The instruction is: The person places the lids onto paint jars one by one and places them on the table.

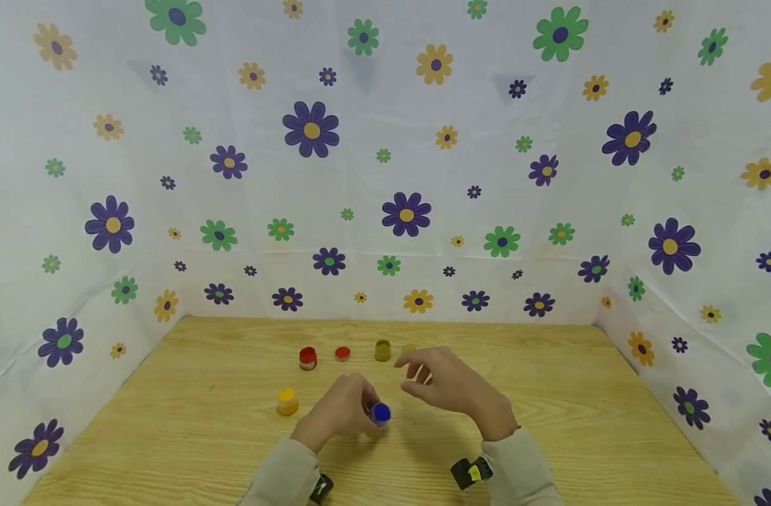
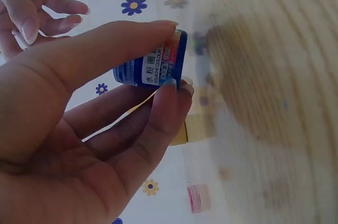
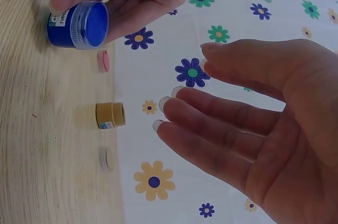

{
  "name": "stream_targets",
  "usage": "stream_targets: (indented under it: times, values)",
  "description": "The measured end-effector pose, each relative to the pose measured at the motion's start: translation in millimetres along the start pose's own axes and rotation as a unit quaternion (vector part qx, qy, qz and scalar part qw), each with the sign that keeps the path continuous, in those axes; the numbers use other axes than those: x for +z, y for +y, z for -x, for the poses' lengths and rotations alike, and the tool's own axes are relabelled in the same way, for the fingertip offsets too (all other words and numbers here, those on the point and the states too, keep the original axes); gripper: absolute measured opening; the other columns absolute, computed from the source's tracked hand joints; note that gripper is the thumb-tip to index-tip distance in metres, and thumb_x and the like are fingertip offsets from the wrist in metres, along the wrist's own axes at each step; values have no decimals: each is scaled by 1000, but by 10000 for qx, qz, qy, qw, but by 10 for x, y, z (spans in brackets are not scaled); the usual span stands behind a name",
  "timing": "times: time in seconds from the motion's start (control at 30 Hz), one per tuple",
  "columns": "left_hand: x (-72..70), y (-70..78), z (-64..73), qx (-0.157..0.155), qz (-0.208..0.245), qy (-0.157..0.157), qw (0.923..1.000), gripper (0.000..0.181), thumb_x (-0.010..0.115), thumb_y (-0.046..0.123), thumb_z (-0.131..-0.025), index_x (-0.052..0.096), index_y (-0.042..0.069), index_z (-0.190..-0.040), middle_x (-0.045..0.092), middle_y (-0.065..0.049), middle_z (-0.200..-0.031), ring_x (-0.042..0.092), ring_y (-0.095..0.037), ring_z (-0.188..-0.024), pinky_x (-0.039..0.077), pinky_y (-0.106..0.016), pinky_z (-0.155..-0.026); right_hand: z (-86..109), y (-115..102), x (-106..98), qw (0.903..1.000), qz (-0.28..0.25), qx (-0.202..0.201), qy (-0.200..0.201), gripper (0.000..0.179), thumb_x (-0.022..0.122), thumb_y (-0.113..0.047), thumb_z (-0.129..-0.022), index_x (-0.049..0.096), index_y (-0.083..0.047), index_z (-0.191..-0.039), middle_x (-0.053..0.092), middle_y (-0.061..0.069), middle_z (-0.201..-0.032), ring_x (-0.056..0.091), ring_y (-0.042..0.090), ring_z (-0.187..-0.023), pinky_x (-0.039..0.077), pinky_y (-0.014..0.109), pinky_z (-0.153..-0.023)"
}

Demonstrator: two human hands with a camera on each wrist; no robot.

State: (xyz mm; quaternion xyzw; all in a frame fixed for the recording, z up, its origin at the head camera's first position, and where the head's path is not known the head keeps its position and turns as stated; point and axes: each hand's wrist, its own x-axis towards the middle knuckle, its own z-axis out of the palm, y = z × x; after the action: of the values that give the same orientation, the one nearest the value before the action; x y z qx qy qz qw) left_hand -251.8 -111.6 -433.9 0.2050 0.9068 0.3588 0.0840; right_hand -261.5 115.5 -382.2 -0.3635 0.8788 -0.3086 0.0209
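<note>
My left hand [image 1: 342, 409] grips a small blue paint jar [image 1: 380, 414] between thumb and fingers, just over the table. In the left wrist view the thumb lies along the jar's printed label [image 2: 153, 65]. A clear-rimmed lid [image 3: 95, 24] sits on the jar in the right wrist view. To its right hovers my right hand [image 1: 455, 386], fingers relaxed and apart, holding nothing. Beyond it stand an ochre paint jar [image 1: 382, 351] without its lid and a pale lid [image 1: 409, 348], partly behind the right fingers in the head view.
An uncovered red paint jar [image 1: 308, 358] stands farther back on the wooden table [image 1: 202, 414], with a red lid [image 1: 342, 353] beside it. Left of my left hand is a yellow paint jar [image 1: 287, 401]. Flower-printed white cloth [image 1: 360, 176] encloses the back and sides.
</note>
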Motion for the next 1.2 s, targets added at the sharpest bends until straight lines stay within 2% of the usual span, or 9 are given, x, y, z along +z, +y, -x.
stream_targets:
  times: [0.2,0.37,0.57,0.7,0.77,0.9,1.03,1.1,1.2]
  values:
    - [36,-48,-20,-50,10,-29,10000,19,92,5,-69,79,5,-83,74,1,-73,63,-11,-66,54,-27,-64,-5,28,-8,10000,39,34,-48,31,69,-15,-99,67,-5,-128,74,9,-101,73,17,-85,59,25,-76]
    - [54,-62,-17,-78,-24,-37,10000,20,92,7,-70,78,5,-83,73,1,-75,63,-11,-69,55,-27,-66,-3,26,-6,10000,46,1,-87,34,69,-14,-98,65,-5,-131,75,10,-101,73,18,-85,58,25,-76]
    - [49,-69,-22,-129,-153,-138,9997,23,91,7,-71,76,3,-87,73,-3,-80,64,-12,-73,58,-33,-71,-3,21,3,9999,60,-93,-81,36,69,-13,-98,64,-4,-133,75,11,-100,74,20,-84,58,25,-76]
    - [-49,-42,10,-303,-328,-121,9989,34,94,12,-71,76,1,-97,73,-6,-91,66,-18,-82,59,-41,-79,-19,26,9,9999,77,-88,-100,37,69,-14,-98,63,-5,-134,75,10,-101,74,19,-85,59,26,-78]
    - [-141,-17,39,-467,-455,67,9979,41,94,14,-71,75,1,-105,72,-10,-100,66,-22,-89,59,-45,-83,-30,30,9,9999,88,-75,-112,37,69,-14,-98,63,-6,-134,75,10,-101,73,18,-85,59,26,-78]
    - [-385,-20,61,-823,-656,803,9912,49,92,13,-73,73,0,-116,71,-18,-116,67,-34,-105,57,-51,-91,-53,34,4,9998,121,-57,-110,37,68,-14,-99,63,-6,-135,74,8,-100,72,15,-84,58,27,-78]
    - [-609,-191,-3,-1138,-724,1428,9805,57,90,12,-75,67,-4,-126,68,-24,-128,64,-40,-115,54,-54,-99,-72,29,8,9998,99,-67,-134,37,68,-15,-99,63,-6,-134,74,7,-100,72,14,-83,58,25,-78]
    - [-693,-305,-51,-1312,-656,1525,9774,62,88,12,-77,63,-6,-131,65,-26,-132,63,-41,-116,53,-55,-101,-78,26,17,9998,50,-74,-157,37,69,-15,-99,64,-6,-134,74,8,-100,72,14,-84,58,24,-78]
    - [-784,-459,-111,-1601,-391,1510,9747,67,86,12,-79,58,-7,-136,61,-28,-137,61,-41,-118,51,-55,-104,-90,29,32,9998,31,-111,-180,36,69,-15,-99,64,-7,-133,75,8,-99,72,14,-83,57,23,-78]
